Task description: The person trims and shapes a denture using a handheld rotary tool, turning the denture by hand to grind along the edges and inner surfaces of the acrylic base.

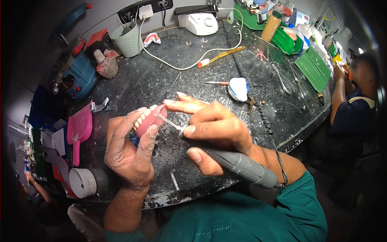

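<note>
One dusty left hand (131,157) pinched a pink denture (150,123) between thumb and fingers above the black table (165,86). The right hand (221,125) pinched a grey handpiece (244,164), its bit (167,121) at the denture.

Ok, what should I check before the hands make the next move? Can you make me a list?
1. Left hand gripping the pink denture: ok.
2. Right hand holding the grey handpiece: ok.
3. Black cord away from the thin bit: ok, it runs past the right forearm.
4. Bit stopped: cannot tell from a still picture.
5. Tabletop clean: not ok, pale dust is scattered on it.
</note>
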`<action>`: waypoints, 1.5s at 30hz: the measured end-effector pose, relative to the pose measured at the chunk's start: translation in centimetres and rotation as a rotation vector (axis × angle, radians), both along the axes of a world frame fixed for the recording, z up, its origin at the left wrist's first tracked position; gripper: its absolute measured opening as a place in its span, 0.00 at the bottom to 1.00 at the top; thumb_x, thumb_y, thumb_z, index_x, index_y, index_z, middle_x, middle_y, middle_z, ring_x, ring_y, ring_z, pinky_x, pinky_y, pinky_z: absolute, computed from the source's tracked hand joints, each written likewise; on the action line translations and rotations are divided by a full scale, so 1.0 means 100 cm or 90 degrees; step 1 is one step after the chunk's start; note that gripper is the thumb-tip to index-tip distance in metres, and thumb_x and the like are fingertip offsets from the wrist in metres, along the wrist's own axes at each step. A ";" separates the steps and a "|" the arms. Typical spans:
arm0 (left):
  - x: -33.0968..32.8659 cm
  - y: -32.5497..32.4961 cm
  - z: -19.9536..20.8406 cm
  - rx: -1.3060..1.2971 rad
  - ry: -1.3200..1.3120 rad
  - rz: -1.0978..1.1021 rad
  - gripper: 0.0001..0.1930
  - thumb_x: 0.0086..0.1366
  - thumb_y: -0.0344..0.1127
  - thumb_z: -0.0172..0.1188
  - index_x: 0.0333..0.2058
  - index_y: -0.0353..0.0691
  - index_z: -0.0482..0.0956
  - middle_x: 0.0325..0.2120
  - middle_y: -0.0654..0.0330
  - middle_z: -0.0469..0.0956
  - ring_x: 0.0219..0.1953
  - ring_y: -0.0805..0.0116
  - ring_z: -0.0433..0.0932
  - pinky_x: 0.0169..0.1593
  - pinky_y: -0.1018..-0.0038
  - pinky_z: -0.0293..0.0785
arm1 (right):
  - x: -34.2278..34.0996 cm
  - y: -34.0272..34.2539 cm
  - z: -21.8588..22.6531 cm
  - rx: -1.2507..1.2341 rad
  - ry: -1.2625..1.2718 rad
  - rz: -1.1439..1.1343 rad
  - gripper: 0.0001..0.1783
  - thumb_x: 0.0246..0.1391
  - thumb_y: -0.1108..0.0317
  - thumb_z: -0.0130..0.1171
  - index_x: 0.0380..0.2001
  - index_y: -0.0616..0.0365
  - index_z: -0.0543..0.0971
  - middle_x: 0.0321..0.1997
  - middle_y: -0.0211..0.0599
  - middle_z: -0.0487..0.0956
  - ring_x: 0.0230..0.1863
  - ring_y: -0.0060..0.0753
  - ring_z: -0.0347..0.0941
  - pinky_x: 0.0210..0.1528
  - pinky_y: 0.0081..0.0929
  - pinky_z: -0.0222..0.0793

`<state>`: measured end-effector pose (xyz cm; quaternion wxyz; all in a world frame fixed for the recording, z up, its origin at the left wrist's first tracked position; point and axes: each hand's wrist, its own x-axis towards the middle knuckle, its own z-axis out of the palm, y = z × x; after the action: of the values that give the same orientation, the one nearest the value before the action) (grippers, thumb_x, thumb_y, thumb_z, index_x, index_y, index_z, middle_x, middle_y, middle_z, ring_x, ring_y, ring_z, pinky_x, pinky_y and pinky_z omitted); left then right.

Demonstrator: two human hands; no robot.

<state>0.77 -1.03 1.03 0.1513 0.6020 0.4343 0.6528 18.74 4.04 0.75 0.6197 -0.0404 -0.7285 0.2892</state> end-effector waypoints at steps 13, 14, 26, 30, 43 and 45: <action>-0.009 0.002 0.001 0.094 0.185 0.069 0.18 0.53 0.23 0.70 0.45 0.33 0.81 0.41 0.56 0.78 0.44 0.62 0.74 0.52 0.64 0.70 | -0.001 0.003 0.000 -0.010 0.030 0.046 0.19 0.42 0.77 0.67 0.41 0.60 0.78 0.35 0.40 0.78 0.58 0.60 0.76 0.68 0.67 0.54; -0.010 0.001 0.000 0.099 0.203 0.075 0.19 0.53 0.23 0.70 0.45 0.33 0.81 0.40 0.57 0.78 0.45 0.61 0.73 0.53 0.65 0.70 | -0.001 0.004 -0.003 -0.004 0.027 0.031 0.19 0.42 0.77 0.67 0.42 0.60 0.78 0.35 0.39 0.77 0.58 0.60 0.76 0.69 0.68 0.52; -0.012 -0.005 0.003 0.107 0.279 0.086 0.19 0.54 0.20 0.67 0.46 0.34 0.80 0.45 0.56 0.75 0.53 0.59 0.70 0.60 0.61 0.65 | 0.004 0.004 0.002 0.015 -0.032 0.057 0.20 0.48 0.75 0.64 0.46 0.58 0.75 0.34 0.39 0.76 0.58 0.66 0.74 0.69 0.73 0.44; -0.011 -0.002 0.004 0.123 0.271 0.110 0.22 0.48 0.19 0.71 0.44 0.36 0.82 0.41 0.61 0.76 0.48 0.60 0.70 0.55 0.64 0.69 | 0.010 0.009 0.005 0.046 -0.084 0.083 0.19 0.53 0.72 0.62 0.48 0.57 0.72 0.37 0.41 0.74 0.58 0.74 0.72 0.70 0.77 0.37; -0.011 -0.001 0.003 0.102 0.250 0.087 0.21 0.49 0.22 0.70 0.45 0.34 0.81 0.40 0.58 0.76 0.46 0.60 0.72 0.53 0.63 0.69 | 0.007 0.006 0.005 0.012 -0.039 0.030 0.18 0.40 0.75 0.68 0.38 0.58 0.80 0.34 0.35 0.78 0.58 0.59 0.76 0.70 0.71 0.47; -0.012 -0.002 0.002 0.081 0.217 0.072 0.22 0.49 0.22 0.70 0.46 0.34 0.81 0.39 0.58 0.77 0.44 0.61 0.72 0.52 0.64 0.69 | 0.007 0.005 0.006 0.023 -0.065 0.031 0.18 0.41 0.75 0.68 0.40 0.58 0.79 0.35 0.35 0.78 0.58 0.59 0.76 0.70 0.71 0.46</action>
<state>-0.41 -1.24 1.20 0.0002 0.6870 0.4443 0.5750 19.43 4.59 1.32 0.5751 -0.0262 -0.7652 0.2881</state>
